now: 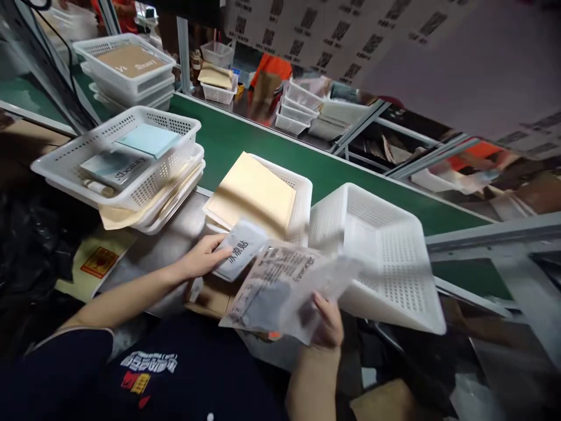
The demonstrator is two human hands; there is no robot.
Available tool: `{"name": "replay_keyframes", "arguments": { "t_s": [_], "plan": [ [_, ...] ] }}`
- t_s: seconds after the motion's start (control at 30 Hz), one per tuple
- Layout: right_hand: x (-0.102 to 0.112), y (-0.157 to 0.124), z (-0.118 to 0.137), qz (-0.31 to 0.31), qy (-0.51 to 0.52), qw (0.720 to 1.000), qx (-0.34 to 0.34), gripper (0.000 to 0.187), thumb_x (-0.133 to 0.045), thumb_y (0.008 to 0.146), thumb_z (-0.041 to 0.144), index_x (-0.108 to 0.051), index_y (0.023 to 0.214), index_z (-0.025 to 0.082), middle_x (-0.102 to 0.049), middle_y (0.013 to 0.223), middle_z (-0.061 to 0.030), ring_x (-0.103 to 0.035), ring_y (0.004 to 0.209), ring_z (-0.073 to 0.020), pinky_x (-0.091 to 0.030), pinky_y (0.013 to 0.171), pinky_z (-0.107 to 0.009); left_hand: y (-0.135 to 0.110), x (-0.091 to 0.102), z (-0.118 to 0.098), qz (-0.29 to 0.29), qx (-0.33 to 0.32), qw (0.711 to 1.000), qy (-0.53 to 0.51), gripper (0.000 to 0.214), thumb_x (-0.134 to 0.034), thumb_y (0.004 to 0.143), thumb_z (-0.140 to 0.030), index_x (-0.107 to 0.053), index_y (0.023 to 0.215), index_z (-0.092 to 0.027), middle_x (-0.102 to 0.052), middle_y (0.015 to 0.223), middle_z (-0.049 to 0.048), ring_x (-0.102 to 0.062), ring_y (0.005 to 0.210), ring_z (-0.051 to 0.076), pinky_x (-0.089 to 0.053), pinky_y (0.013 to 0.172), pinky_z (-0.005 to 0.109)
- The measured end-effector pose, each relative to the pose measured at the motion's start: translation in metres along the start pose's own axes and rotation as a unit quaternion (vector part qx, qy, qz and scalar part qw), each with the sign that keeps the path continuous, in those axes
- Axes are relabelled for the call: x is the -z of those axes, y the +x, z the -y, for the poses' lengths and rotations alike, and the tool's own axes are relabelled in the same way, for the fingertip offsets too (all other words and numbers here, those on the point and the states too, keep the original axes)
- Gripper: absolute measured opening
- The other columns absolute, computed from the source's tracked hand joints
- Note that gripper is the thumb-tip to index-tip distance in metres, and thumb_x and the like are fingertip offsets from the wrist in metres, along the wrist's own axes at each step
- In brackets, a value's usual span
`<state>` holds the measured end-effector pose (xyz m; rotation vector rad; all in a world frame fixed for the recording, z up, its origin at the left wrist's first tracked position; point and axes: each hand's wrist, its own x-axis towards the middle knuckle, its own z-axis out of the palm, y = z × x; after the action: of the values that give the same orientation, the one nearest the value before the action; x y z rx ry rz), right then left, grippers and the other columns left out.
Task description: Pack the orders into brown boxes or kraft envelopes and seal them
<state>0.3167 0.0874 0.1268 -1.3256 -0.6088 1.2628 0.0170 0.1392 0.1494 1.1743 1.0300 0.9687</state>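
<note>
My left hand (204,255) grips a small white packet (241,248) with dark Chinese characters, thumb on top. In my right hand (328,321) is a clear printed plastic bag (272,286), held by its right end, with something dark and flat showing inside or through it. The packet's right edge lies close to the bag; I cannot tell whether they touch. Just beyond both hands, a yellow padded envelope (254,196) rests on a white basket (302,204). To its right a deeper white basket (394,257) stands tilted.
At left, stacked white baskets (153,117) hold a light blue box (149,139), a grey box (116,164) and a small bottle (99,187). A green conveyor belt (350,181) runs behind. Metal frame posts (477,242) stand at right, and a sheet of printed codes (307,35) hangs overhead.
</note>
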Motion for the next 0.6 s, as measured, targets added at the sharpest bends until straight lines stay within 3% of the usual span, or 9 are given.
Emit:
{"name": "replay_keyframes", "arguments": {
  "t_s": [0.1, 0.17, 0.27, 0.37, 0.4, 0.47, 0.5, 0.53, 0.6],
  "plan": [
    [-0.025, -0.001, -0.007, -0.023, 0.019, 0.997, -0.078, 0.048, -0.099, 0.05, 0.042, -0.079, 0.087, 0.018, -0.082, 0.084, -0.0072, -0.073, 0.068, -0.0223, -0.061, 0.065, -0.033, -0.001, -0.028, 0.029, -0.08, 0.078, 0.97, -0.216, 0.042, -0.083, 0.073, -0.05, -0.075, 0.095, -0.015, -0.08, 0.088, 0.0071, -0.073, 0.083, 0.024, -0.057, 0.077, 0.032],
    [-0.031, -0.003, -0.013, -0.019, 0.013, 0.997, -0.078, 0.047, -0.099, 0.051, 0.04, -0.079, 0.086, 0.017, -0.082, 0.085, -0.007, -0.073, 0.069, -0.0213, -0.059, 0.064, -0.031, -0.009, -0.034, 0.038, -0.128, 0.107, 0.945, -0.281, 0.046, -0.086, 0.072, -0.049, -0.076, 0.101, -0.016, -0.081, 0.092, 0.0087, -0.076, 0.084, 0.025, -0.06, 0.076, 0.033],
    [-0.027, -0.009, -0.022, -0.005, -0.009, 0.998, -0.06, 0.045, -0.098, 0.055, 0.042, -0.08, 0.087, 0.016, -0.083, 0.089, -0.0082, -0.074, 0.072, -0.0216, -0.059, 0.067, -0.031, -0.021, -0.024, 0.038, -0.137, 0.117, 0.945, -0.272, 0.051, -0.09, 0.071, -0.047, -0.075, 0.108, -0.016, -0.082, 0.095, 0.0093, -0.076, 0.084, 0.025, -0.061, 0.075, 0.033],
    [-0.015, -0.015, -0.022, -0.01, -0.019, 0.999, -0.046, 0.045, -0.097, 0.058, 0.043, -0.079, 0.089, 0.016, -0.083, 0.091, -0.0095, -0.075, 0.073, -0.0231, -0.06, 0.068, -0.033, -0.03, 0.0, 0.033, -0.152, 0.066, 0.969, -0.181, 0.052, -0.089, 0.071, -0.048, -0.074, 0.109, -0.017, -0.081, 0.094, 0.0076, -0.076, 0.085, 0.024, -0.06, 0.078, 0.032],
    [-0.01, -0.016, -0.019, -0.028, -0.015, 0.999, -0.031, 0.045, -0.097, 0.058, 0.042, -0.079, 0.09, 0.015, -0.083, 0.091, -0.0095, -0.075, 0.074, -0.0232, -0.06, 0.069, -0.033, -0.031, 0.009, 0.031, -0.135, 0.049, 0.982, -0.125, 0.049, -0.086, 0.073, -0.05, -0.074, 0.108, -0.017, -0.08, 0.094, 0.007, -0.075, 0.085, 0.024, -0.059, 0.078, 0.032],
    [0.003, -0.019, -0.009, -0.087, 0.001, 0.996, 0.025, 0.044, -0.095, 0.058, 0.041, -0.079, 0.091, 0.015, -0.083, 0.093, -0.0087, -0.075, 0.077, -0.0228, -0.061, 0.072, -0.033, -0.031, 0.018, 0.031, -0.018, 0.041, 0.998, 0.044, 0.037, -0.08, 0.079, -0.049, -0.076, 0.099, -0.018, -0.079, 0.091, 0.0061, -0.074, 0.086, 0.025, -0.058, 0.079, 0.032],
    [0.01, -0.021, -0.004, -0.123, 0.009, 0.99, 0.062, 0.044, -0.094, 0.059, 0.04, -0.08, 0.093, 0.015, -0.083, 0.094, -0.0081, -0.076, 0.08, -0.0228, -0.061, 0.075, -0.033, -0.029, 0.018, 0.035, 0.066, 0.052, 0.985, 0.153, 0.028, -0.079, 0.08, -0.045, -0.077, 0.092, -0.019, -0.079, 0.089, 0.0059, -0.073, 0.086, 0.026, -0.057, 0.08, 0.033],
    [0.017, -0.023, 0.001, -0.158, 0.014, 0.982, 0.1, 0.044, -0.093, 0.06, 0.039, -0.08, 0.095, 0.015, -0.082, 0.095, -0.0078, -0.076, 0.084, -0.0231, -0.061, 0.077, -0.034, -0.025, 0.013, 0.04, 0.139, 0.072, 0.953, 0.26, 0.019, -0.079, 0.078, -0.038, -0.076, 0.083, -0.019, -0.078, 0.086, 0.0063, -0.073, 0.087, 0.028, -0.056, 0.081, 0.035],
    [0.031, -0.029, 0.008, -0.221, 0.014, 0.961, 0.167, 0.043, -0.088, 0.065, 0.038, -0.079, 0.101, 0.015, -0.082, 0.097, -0.0078, -0.076, 0.091, -0.0248, -0.061, 0.083, -0.036, -0.013, -0.006, 0.059, 0.212, 0.118, 0.877, 0.414, 0.013, -0.082, 0.067, -0.022, -0.071, 0.063, -0.019, -0.075, 0.076, 0.0097, -0.072, 0.085, 0.033, -0.055, 0.083, 0.04]
  ]
}}
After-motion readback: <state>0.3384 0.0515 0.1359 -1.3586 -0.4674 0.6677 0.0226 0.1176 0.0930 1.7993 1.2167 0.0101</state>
